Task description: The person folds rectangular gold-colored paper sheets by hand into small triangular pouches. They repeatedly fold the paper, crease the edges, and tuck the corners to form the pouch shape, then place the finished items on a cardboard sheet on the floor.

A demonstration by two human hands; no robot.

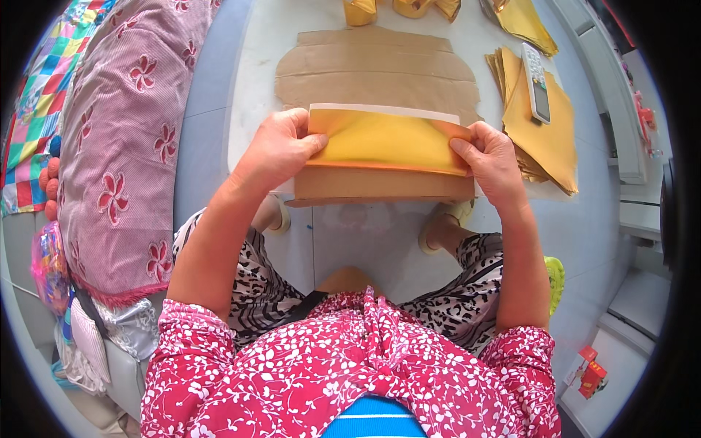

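Note:
A sheet of shiny gold foil paper [389, 139] stretches between my two hands, with a pale strip along its far edge. My left hand [285, 142] pinches its left end between thumb and fingers. At the other end, my right hand [487, 156] grips the paper the same way. Beneath the sheet lies a piece of brown cardboard [378, 68] on the white table [254, 82]. The cardboard's near part bends down at the table's front edge. The fingertips behind the paper are partly hidden.
To the right, a stack of gold paper sheets [539, 131] bears a white remote control [536, 82]. More gold sheets [526, 24] lie behind it. Folded gold paper pieces [361, 12] stand at the far edge. A sofa with a pink flowered cover [126, 137] runs along the left.

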